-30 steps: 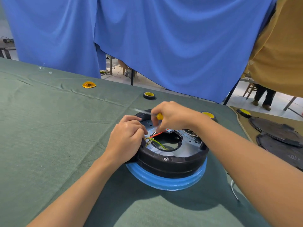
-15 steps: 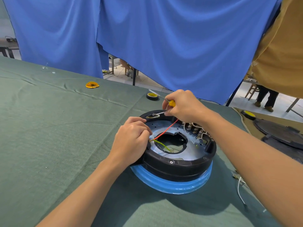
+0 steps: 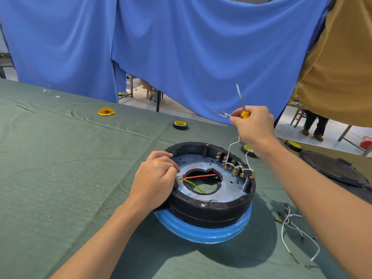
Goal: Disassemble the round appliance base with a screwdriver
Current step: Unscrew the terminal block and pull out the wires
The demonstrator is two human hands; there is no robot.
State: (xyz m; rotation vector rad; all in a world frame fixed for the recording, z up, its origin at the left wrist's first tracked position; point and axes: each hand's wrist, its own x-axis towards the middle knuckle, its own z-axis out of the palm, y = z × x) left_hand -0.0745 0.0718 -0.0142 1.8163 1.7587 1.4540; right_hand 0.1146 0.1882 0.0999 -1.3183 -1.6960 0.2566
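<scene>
Round appliance base (image 3: 211, 200): centre of green table cloth (image 3: 60, 158). Left hand (image 3: 155, 180): fingers curled on base's left rim. Right hand (image 3: 253, 125): above base, gripping yellow-handled screwdriver (image 3: 245, 114), shaft up, plus white wire (image 3: 230, 146).

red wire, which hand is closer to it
Left. The left hand grips the base rim beside the red wire; the right hand is raised above it, holding the screwdriver.

Black base (image 3: 211, 210), blue ring (image 3: 201, 235) (red wire (image 3: 199, 176), seemingly yellow-green wire (image 3: 193, 185)), green cloth (image 3: 60, 168).

Bright, even daylight; soft shadows, wide-angle edge distortion.
</scene>
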